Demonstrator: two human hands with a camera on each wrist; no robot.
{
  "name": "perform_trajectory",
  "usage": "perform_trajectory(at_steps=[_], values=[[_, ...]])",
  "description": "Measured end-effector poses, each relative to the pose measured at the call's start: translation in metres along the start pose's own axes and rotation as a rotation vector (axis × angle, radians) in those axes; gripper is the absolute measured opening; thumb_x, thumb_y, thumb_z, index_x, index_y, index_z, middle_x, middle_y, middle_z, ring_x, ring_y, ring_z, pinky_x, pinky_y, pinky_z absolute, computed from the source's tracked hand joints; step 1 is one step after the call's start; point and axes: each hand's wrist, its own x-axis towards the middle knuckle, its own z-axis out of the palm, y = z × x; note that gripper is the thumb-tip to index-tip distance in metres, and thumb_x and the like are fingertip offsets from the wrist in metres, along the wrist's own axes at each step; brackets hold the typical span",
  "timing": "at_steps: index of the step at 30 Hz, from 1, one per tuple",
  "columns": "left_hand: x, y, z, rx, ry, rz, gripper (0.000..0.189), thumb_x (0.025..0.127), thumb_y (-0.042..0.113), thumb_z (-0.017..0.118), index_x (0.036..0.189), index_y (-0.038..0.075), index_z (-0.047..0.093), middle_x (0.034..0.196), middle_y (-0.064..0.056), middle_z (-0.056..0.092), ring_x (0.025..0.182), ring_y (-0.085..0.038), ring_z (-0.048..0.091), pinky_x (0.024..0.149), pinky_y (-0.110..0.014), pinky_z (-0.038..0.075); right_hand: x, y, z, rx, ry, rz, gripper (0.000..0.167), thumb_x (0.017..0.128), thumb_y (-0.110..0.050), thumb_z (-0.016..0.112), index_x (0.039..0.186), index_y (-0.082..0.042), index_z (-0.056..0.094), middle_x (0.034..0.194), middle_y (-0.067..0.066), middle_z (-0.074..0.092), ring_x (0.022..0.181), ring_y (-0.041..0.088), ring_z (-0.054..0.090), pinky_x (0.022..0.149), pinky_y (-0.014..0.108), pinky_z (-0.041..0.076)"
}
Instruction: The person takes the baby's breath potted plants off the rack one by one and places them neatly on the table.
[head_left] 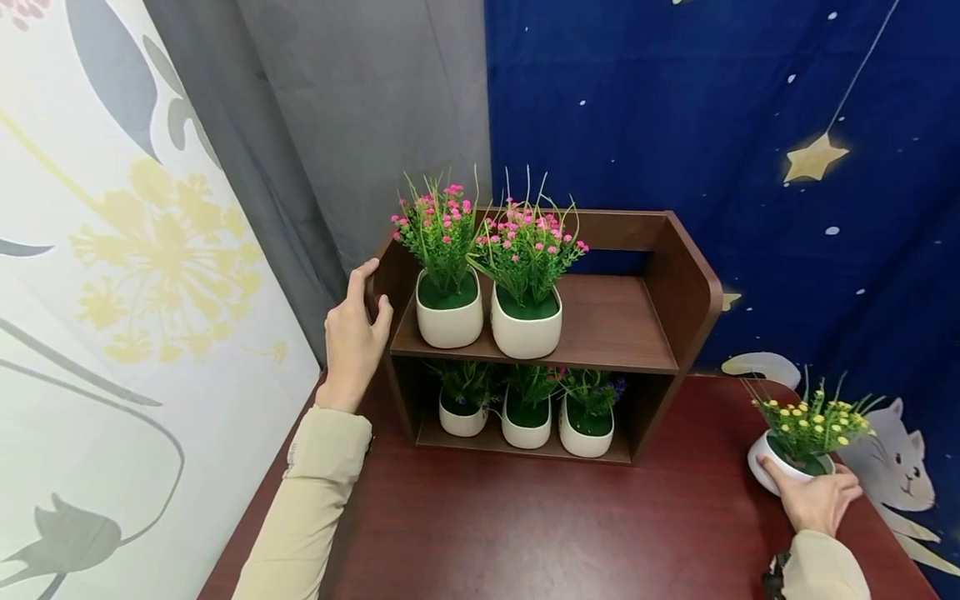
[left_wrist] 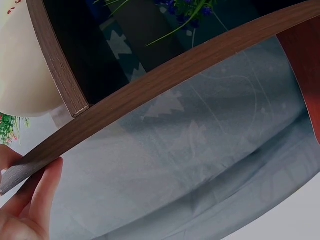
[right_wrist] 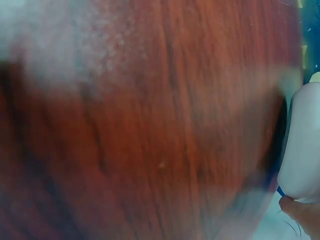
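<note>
Two hands: well apart; each clamped on a diff. object.
L hand: pinches the L side panel of the brown shelf btwn thumb and fingers, prob. to steady the frame.
R hand: grips the yellow-flowered pot, thumb on one side of the white wall, fingers at the other; a low hold, presumably to spare the blooms.
Yellow-flowered pot: far R of the table, near its edge, well apart from the brown shelf; approx. upright. Whether its base touches the wood can't be told, as the R wrist view is blurred and crops it.
Upper tier: L pink-flowered pot just beside R pink-flowered pot, prob. up here bc the open top suits tall sprays.
Lower tier: L white pot, middle white pot and R white pot in a row, in shade under the upper board.
Surface: dark red-brown, glossy, w/ visible grain.
Room: grey curtain behind on L; blue curtain w/ star and cat prints on R; white floral panel far L.
</note>
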Motion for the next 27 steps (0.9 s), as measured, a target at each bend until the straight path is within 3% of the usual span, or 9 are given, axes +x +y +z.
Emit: perform_trajectory(at_steps=[11, 18, 23, 27], values=[[-0.004, 0.003, 0.002, -0.012, 0.003, -0.006, 0.048, 0.088, 0.006, 0.057, 0.134, 0.016, 0.049, 0.049, -0.004, 0.037, 0.038, -0.016, 0.029, 0.042, -0.034, 0.027, 0.015, 0.005, 0.003, 0.030, 0.022, 0.061, 0.105, 0.073, -0.041, 0.073, 0.135, 0.011, 0.007, 0.131, 0.036, 0.010, 0.119, 0.054, 0.020, 0.101, 0.054, 0.020], [-0.005, 0.001, 0.001, -0.001, -0.001, -0.004, 0.048, 0.089, 0.006, 0.057, 0.134, 0.017, 0.048, 0.048, -0.003, 0.035, 0.037, -0.015, 0.028, 0.040, -0.033, 0.026, 0.023, 0.006, 0.012, -0.001, 0.026, 0.083, 0.107, 0.073, -0.042, 0.072, 0.135, 0.011, 0.004, 0.131, 0.037, 0.010, 0.108, 0.059, 0.029, 0.094, 0.061, 0.026], [-0.003, 0.001, 0.000, 0.001, 0.000, 0.001, 0.048, 0.089, 0.006, 0.057, 0.134, 0.016, 0.048, 0.048, -0.003, 0.035, 0.037, -0.015, 0.028, 0.040, -0.033, 0.025, 0.032, 0.001, 0.017, -0.045, -0.022, 0.084, 0.107, 0.075, -0.042, 0.070, 0.135, 0.012, 0.001, 0.130, 0.038, 0.010, 0.107, 0.059, 0.030, 0.093, 0.062, 0.027], [-0.001, 0.000, 0.000, 0.002, 0.003, 0.005, 0.047, 0.089, 0.006, 0.057, 0.134, 0.016, 0.048, 0.048, -0.003, 0.036, 0.037, -0.015, 0.029, 0.041, -0.033, 0.026, 0.041, -0.010, 0.014, -0.138, -0.115, 0.074, 0.110, 0.078, -0.042, 0.066, 0.135, 0.017, -0.007, 0.131, 0.042, 0.005, 0.111, 0.059, 0.027, 0.093, 0.061, 0.028]])
